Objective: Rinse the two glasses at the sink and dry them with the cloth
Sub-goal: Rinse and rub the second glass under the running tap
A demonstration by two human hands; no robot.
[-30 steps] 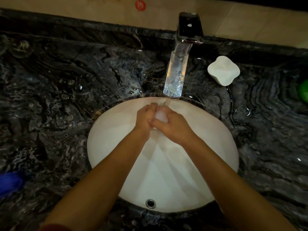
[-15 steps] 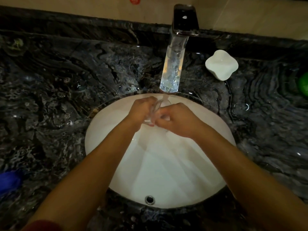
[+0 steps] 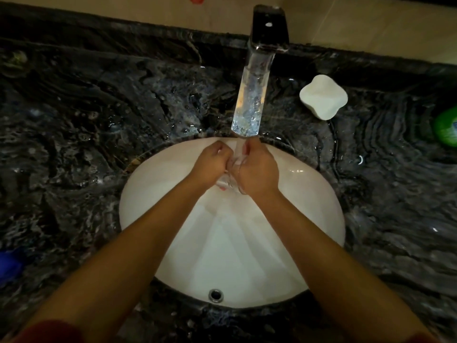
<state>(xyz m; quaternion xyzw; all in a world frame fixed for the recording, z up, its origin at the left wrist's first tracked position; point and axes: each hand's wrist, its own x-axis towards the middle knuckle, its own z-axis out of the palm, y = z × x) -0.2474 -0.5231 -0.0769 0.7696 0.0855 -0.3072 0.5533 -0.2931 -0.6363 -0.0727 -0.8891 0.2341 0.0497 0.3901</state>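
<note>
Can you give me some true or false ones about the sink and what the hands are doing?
1. Both hands hold a clear glass under the tap. True: the left hand and right hand grip it together.
2. The tap is turned off. False: water runs down from the faucet onto the glass.
3. The sink bowl is black. False: the sink is white; the countertop around it is dark marble.
4. A white lumpy object sits on the counter to the right of the faucet. True.
5. The hands are drying the glass with a cloth. False: no cloth is in the hands; the glass is being rinsed.
</note>
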